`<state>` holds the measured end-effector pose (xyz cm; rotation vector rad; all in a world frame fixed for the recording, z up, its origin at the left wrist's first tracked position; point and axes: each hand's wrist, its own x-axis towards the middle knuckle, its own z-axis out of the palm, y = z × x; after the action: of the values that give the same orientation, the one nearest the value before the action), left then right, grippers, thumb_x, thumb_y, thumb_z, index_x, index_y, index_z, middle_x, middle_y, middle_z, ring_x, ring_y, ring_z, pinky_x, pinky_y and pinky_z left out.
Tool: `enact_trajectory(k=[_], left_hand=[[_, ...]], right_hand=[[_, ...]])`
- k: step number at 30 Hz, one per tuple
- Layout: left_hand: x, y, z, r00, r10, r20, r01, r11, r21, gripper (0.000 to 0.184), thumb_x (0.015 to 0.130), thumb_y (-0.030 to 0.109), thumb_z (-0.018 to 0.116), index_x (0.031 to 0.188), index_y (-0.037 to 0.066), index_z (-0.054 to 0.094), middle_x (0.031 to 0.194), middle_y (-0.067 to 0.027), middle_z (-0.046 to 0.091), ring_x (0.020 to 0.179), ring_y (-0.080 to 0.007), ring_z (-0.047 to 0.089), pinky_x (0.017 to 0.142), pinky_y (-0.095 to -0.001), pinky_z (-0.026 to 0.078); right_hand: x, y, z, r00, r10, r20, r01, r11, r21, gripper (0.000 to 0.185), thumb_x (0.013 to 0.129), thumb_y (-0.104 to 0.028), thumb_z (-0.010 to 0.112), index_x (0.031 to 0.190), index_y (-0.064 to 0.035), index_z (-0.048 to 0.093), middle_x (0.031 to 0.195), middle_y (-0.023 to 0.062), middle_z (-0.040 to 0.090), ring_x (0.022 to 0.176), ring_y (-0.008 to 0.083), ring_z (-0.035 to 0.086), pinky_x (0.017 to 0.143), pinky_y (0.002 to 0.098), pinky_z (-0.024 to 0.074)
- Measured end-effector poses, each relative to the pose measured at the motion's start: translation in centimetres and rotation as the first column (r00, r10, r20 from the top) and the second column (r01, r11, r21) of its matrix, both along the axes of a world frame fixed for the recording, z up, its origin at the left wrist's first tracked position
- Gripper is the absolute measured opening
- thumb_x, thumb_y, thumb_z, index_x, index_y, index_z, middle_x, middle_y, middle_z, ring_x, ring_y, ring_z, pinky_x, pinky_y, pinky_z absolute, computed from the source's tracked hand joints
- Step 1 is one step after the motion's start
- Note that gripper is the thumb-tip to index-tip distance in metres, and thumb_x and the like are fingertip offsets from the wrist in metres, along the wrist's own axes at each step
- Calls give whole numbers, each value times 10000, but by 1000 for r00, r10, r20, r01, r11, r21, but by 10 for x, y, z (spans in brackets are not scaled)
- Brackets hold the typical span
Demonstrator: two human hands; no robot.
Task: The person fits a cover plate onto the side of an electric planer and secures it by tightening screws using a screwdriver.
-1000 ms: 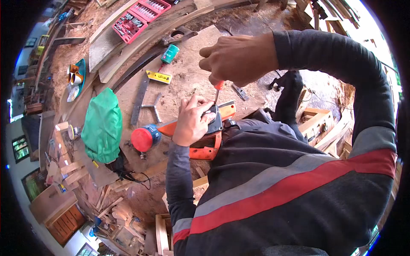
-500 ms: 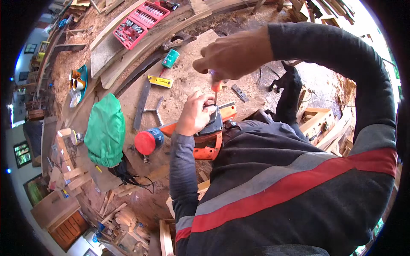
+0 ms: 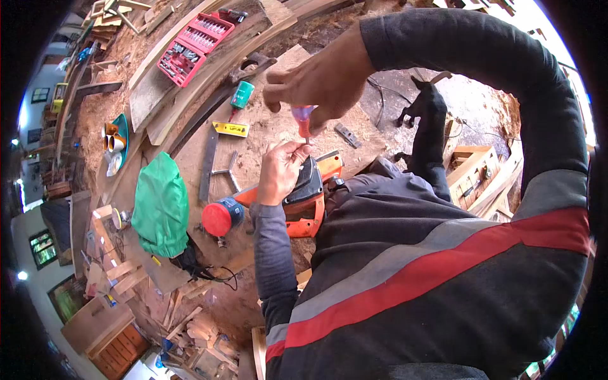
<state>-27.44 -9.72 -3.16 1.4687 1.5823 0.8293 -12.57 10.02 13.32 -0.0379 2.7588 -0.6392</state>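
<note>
My right hand is closed around the handle of a screwdriver, orange and clear, pointing down. Just below it, my left hand pinches at the screwdriver's tip; whether a screw sits between the fingertips is too small to tell. Beneath and beside my left hand lies an orange and black power tool, partly covered by the hand and forearm. It rests on the wooden worktop against my body. A round blue thing with a red end lies by my left wrist.
A try square with a yellow handle, a teal bottle, a three-armed wrench and a handsaw lie on the worktop. Beyond are a red socket set, a green cloth-covered thing and cups on a blue tray.
The screwdriver has come up off the power tool. Both hands have shifted left, and my left fingers now meet at the screwdriver's tip.
</note>
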Motion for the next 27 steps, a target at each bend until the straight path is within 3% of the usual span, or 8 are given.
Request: enact_trajectory(k=[2,6,8,13,15,18,24,27], left_hand=[[2,-1,4,1000,15,4,-15,1000,-10,281,1038,272,709,1120,12,777,936,-59,737,903,-109,663,830,-277,521],[1,0,-4,999,3,32,-3,1000,29,257,1049,241,692,1132,13,778,958,-68,751,958,-120,675,870,-291,530],[-1,1,-5,1000,2,-17,-1,999,44,251,1050,230,690,1137,10,777,963,-66,753,958,-118,678,874,-288,531],[3,-1,-11,995,41,86,-42,999,12,228,1016,247,713,1111,53,784,960,-104,748,910,-265,624,857,-397,499],[5,0,-8,993,36,111,-42,998,54,233,1021,247,710,1100,41,783,941,-116,744,869,-228,648,819,-377,512],[4,0,6,994,41,100,-36,998,-53,240,1057,203,679,1132,-6,770,982,-58,749,947,-109,679,877,-273,532],[-4,1,-20,987,-6,159,18,997,-75,254,1067,229,669,1128,-3,755,979,-37,734,946,-101,671,886,-260,521],[4,2,-14,963,55,264,-60,998,9,245,1018,229,725,1041,-9,775,851,-92,753,763,-119,657,705,-310,510]], right_hand=[[-2,6,-6,949,289,-130,-276,955,106,370,1069,-334,581,1192,10,525,1160,294,680,1092,406,679,905,497,545],[-10,-6,3,959,260,112,-283,902,327,353,1045,-303,608,1201,2,523,1152,287,661,1091,418,667,920,505,536],[-2,-7,7,1000,-15,-7,16,999,36,319,1047,-275,604,1217,-18,525,1119,279,658,1094,419,664,908,494,542],[-8,3,-5,977,205,-52,-197,972,125,326,1030,-254,626,1240,-29,519,1158,263,625,1074,419,666,899,503,542],[-4,-4,0,989,136,53,-145,957,252,322,1018,-228,639,1238,-28,516,1176,250,609,1059,417,666,898,502,544],[4,-3,0,978,-15,-208,5,999,-51,312,992,-213,662,1196,-2,558,1136,217,619,986,401,678,861,502,550],[-11,2,0,953,304,11,-291,902,320,379,957,-207,710,1224,28,580,1068,176,625,948,419,673,856,516,549],[-7,-4,8,977,-97,188,79,992,103,371,978,-258,703,1225,3,609,982,176,638,910,430,668,850,517,547]])
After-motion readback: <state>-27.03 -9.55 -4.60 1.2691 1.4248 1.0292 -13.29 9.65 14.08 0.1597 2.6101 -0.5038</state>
